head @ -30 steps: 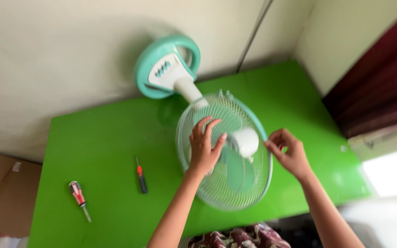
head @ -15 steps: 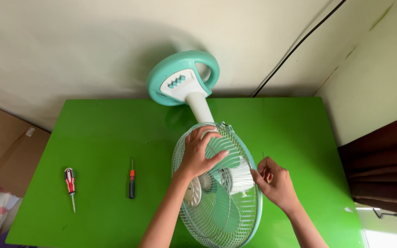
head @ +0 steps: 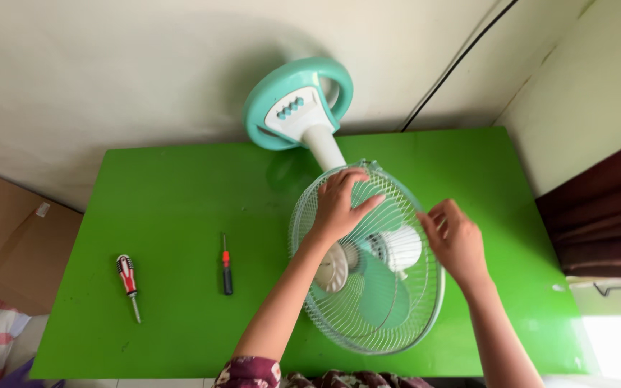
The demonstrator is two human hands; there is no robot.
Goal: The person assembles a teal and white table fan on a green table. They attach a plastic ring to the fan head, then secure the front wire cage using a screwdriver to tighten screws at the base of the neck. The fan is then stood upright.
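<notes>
White wire fan guard, round and domed, with a pale teal rim, is seen lying over the near right part of the bright green rectangular table, its teal plastic blades and white motor housing visible through the wires. The left hand is laid on the upper part of the guard, fingers spread and curled over the wires, thumb out toward the right. The right hand is held at the guard's right rim, its fingertips pinched together at the edge; whether anything is gripped between them cannot be told.

To the left, well apart from the fan, a small black screwdriver with an orange collar and a red, white and black handled screwdriver are laid on the table, near each other.

Farther back, a white neck is seen running from the guard to the round teal fan base with a white button panel, which is tipped up against the cream wall. A black cable is seen running up the wall.
</notes>
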